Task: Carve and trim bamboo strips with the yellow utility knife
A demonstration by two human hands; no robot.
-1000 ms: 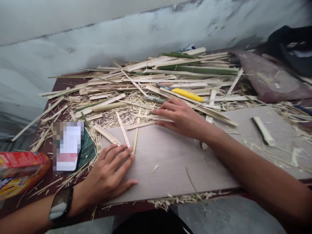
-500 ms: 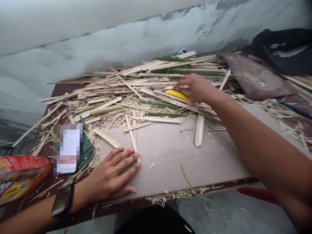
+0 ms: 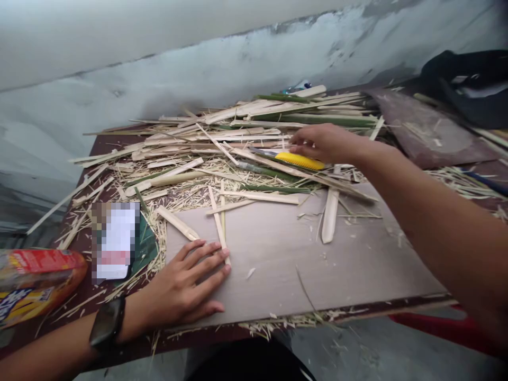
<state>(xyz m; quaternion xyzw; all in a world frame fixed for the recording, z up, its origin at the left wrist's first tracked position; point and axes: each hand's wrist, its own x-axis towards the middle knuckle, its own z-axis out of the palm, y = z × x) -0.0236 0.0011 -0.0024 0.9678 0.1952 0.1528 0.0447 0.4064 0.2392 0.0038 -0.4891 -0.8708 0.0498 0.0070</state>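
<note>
Grey board — roomy centre, left hand near edge.

The right hand is beside a yellow-handled knife among strips.

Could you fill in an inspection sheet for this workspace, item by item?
Surface: pale board on a dark red table.
Job's things: thin strip partly on the board; yellow-handled knife among heaped strips.
Clutter: shavings, blurred phone, labelled container.
Hands: left hand spread over the strip's near end; right hand at the knife handle, grip unclear.
Cables: nothing seen.
Surroundings: scuffed wall behind; black item far right.
</note>
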